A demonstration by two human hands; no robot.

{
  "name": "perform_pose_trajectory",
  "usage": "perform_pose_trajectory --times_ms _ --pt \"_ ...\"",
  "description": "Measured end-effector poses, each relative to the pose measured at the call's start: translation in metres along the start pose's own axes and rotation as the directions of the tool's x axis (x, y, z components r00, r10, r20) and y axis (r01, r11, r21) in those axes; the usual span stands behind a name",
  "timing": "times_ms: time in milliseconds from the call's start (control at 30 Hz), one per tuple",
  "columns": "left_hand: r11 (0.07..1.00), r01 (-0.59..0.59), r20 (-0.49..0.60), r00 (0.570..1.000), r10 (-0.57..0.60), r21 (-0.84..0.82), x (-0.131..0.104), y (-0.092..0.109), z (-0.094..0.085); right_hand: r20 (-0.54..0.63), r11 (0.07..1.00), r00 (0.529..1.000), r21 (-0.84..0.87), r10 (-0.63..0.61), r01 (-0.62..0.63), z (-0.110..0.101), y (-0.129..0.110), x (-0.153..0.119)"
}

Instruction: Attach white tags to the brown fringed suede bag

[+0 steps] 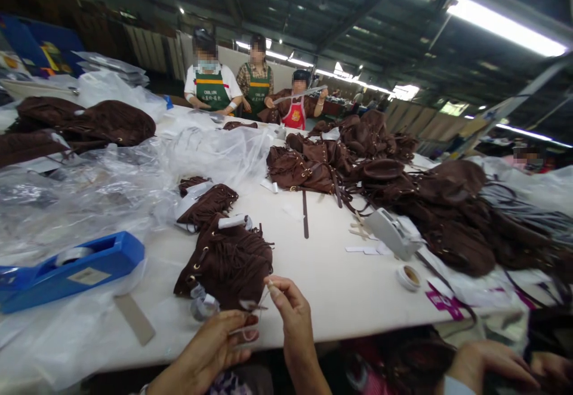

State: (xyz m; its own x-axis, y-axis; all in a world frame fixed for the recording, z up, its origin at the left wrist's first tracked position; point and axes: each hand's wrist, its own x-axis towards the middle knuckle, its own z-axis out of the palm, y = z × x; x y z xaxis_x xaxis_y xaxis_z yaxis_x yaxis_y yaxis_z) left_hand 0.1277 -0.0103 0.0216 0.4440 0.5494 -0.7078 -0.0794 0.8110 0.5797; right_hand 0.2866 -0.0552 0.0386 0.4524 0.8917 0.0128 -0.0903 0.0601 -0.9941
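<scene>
The left hand point(208, 353) and right hand point(289, 311) meet at the near edge of the white table point(340, 287), just in front of a brown fringed bag point(228, 264). Between them is a small clear strip point(250, 317), probably tape, though it is too thin and glossy to be sure. The right grip is pinched together on its upper end; the left fingers curl shut around its lower end.

The bag lies flat, touching the hands' far side, with a second fringed bag point(208, 201) behind it. A blue tape dispenser point(67, 269) sits to the left on clear plastic wrap point(89, 198). A grey dispenser point(394, 231) and a small tape roll point(408, 277) lie to the right, near a heap of brown bags point(447, 210). Three people in aprons point(257, 88) stand at the far end. Another person's hand point(487, 362) shows at the lower right.
</scene>
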Motion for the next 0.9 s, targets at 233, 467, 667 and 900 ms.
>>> perform_pose_trajectory --times_ms 233,467,667,900 --pt "0.39 -0.622 0.113 0.613 0.782 0.679 -0.015 0.022 -0.01 0.078 0.936 0.988 -0.317 -0.133 0.151 0.002 -0.021 -0.007" --pt "0.431 -0.689 0.413 0.708 0.572 0.583 0.004 -0.019 0.021 0.118 0.983 0.99 -0.176 0.075 -0.053 0.014 -0.026 -0.018" --pt "0.344 -0.582 0.424 0.795 0.435 0.737 -0.003 -0.035 -0.013 0.099 0.955 0.956 0.085 0.276 -0.284 0.007 -0.014 -0.003" --pt "0.367 -0.321 -0.154 0.533 0.832 0.873 -0.013 0.021 -0.075 0.15 0.901 0.987 -0.434 0.053 0.018 0.043 -0.014 0.031"
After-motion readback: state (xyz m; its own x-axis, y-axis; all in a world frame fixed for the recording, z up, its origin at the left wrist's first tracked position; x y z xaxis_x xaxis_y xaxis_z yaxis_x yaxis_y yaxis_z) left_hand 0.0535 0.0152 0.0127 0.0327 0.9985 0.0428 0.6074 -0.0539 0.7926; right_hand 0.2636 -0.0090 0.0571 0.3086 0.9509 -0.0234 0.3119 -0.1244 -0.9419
